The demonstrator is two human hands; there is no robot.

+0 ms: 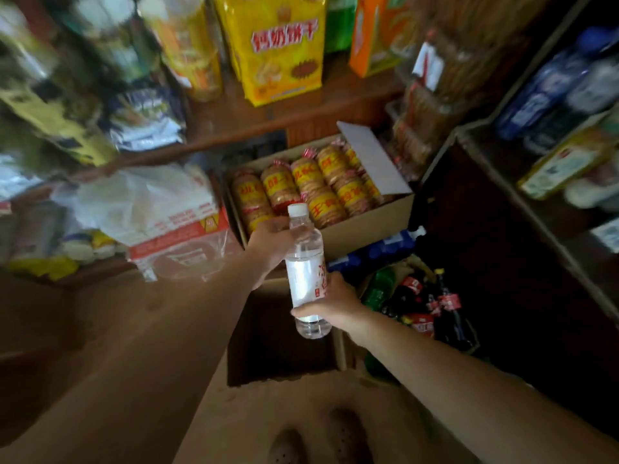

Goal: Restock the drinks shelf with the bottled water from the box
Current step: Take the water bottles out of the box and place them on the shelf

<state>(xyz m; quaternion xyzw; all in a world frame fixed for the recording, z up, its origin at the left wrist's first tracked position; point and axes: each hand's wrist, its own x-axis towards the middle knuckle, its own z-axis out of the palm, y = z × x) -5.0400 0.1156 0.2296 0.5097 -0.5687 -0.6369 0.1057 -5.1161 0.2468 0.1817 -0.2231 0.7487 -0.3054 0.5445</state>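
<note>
A clear water bottle (306, 272) with a white cap and a white-and-red label stands upright in mid-air at the centre of the view. My left hand (273, 241) grips its neck and shoulder from the left. My right hand (330, 303) wraps around its lower part from the right. Directly below the bottle is an open cardboard box (278, 333) with a dark inside; its contents are hidden. On the right, a dim shelf (522, 192) carries blue-labelled bottles (549, 88).
An open carton of wrapped biscuit rolls (321, 192) sits behind the bottle. Cola and green soda bottles (422, 303) stand on the floor to the right. Snack bags (284, 45) and plastic bags (150, 209) fill the left shelves. My shoes (321, 440) show at the bottom.
</note>
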